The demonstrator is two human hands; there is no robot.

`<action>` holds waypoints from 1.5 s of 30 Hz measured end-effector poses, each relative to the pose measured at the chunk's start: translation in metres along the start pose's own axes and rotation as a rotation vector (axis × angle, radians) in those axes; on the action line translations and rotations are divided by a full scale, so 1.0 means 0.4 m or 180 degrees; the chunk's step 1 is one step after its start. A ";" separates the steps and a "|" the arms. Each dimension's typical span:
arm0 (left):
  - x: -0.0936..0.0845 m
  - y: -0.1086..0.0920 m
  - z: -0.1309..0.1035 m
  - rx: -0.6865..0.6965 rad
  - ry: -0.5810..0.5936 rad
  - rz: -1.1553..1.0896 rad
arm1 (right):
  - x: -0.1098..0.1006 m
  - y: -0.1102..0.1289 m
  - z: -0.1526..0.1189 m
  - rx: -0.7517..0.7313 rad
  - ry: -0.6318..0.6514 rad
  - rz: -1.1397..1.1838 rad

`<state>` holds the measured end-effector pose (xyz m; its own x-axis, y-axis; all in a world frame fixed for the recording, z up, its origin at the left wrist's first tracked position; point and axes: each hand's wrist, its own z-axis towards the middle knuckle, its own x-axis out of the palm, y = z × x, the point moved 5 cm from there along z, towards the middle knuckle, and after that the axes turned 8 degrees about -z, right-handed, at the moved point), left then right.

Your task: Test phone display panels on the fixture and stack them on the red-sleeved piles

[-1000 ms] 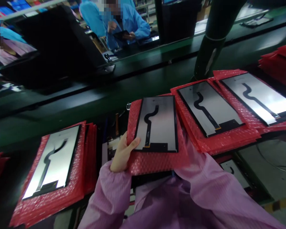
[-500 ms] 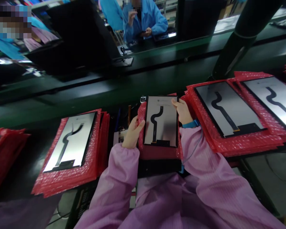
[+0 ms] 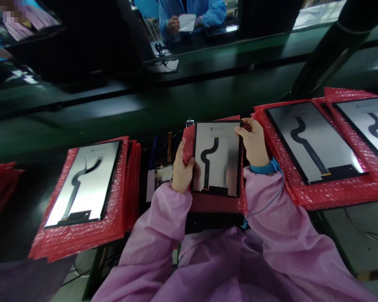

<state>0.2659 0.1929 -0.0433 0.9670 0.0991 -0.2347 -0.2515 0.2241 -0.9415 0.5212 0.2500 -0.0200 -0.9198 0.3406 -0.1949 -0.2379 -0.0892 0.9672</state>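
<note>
A display panel (image 3: pixel 222 167) with a silver back and a curved black ribbon cable (image 3: pixel 206 161) lies over a red bubble-wrap bag (image 3: pixel 219 204) in front of me. My left hand (image 3: pixel 182 167) is closed around the bag's left side, its thumb against the panel's left edge. At the upper right corner, my right hand (image 3: pixel 254 140) pinches the panel between thumb and fingers. A blue wrist strap (image 3: pixel 264 167) with a thin cord circles my right wrist. The fingertips behind the panel and bag are hidden.
Left of me, another panel (image 3: pixel 85 180) rests on a stack of red bags (image 3: pixel 113 228). To the right, two more panels (image 3: pixel 315 142) lie on red bags. Small parts (image 3: pixel 164 173) sit beside my left hand. Across the bench, a person in blue sleeves (image 3: pixel 216 12) holds a white item.
My right hand has shifted to the panel's upper right corner, its thumb off the panel's face and nearer the edge. The view has tilted slightly. The person opposite now holds up a white item.
</note>
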 end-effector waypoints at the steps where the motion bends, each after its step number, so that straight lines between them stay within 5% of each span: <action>1: -0.002 -0.001 0.001 -0.0026 -0.0042 0.0011 | -0.007 0.008 -0.003 -0.0007 -0.0067 -0.0022; 9: 0.009 0.038 -0.007 -0.0758 -0.0030 -0.0331 | -0.017 0.053 -0.015 0.0044 0.0149 0.0050; 16: 0.019 0.051 -0.013 -0.1081 0.0117 -0.0415 | -0.004 0.007 -0.022 0.0585 0.0327 0.0202; 21: -0.024 -0.014 -0.010 -0.0160 -0.0056 0.0618 | -0.007 -0.020 -0.011 0.0694 0.0294 0.0329; 24: -0.053 -0.045 -0.005 0.0429 0.0419 0.1185 | 0.002 -0.034 -0.007 0.0824 0.0468 0.0243; 30: -0.064 0.002 -0.014 0.0294 0.1623 0.1694 | 0.040 -0.073 -0.015 0.1256 0.0615 -0.0007; 38: -0.058 0.009 -0.033 0.0178 0.1969 0.1684 | 0.056 -0.089 -0.018 0.1186 0.0772 -0.0338; 45: -0.026 0.004 -0.070 0.0296 0.2013 0.2162 | 0.076 -0.051 -0.002 0.0573 0.0942 -0.1013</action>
<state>0.2568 0.1652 -0.0490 0.4469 -0.3028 -0.8417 -0.7471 0.3912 -0.5374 0.4977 0.2612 -0.0456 -0.8655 0.0409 -0.4993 -0.4888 0.1490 0.8595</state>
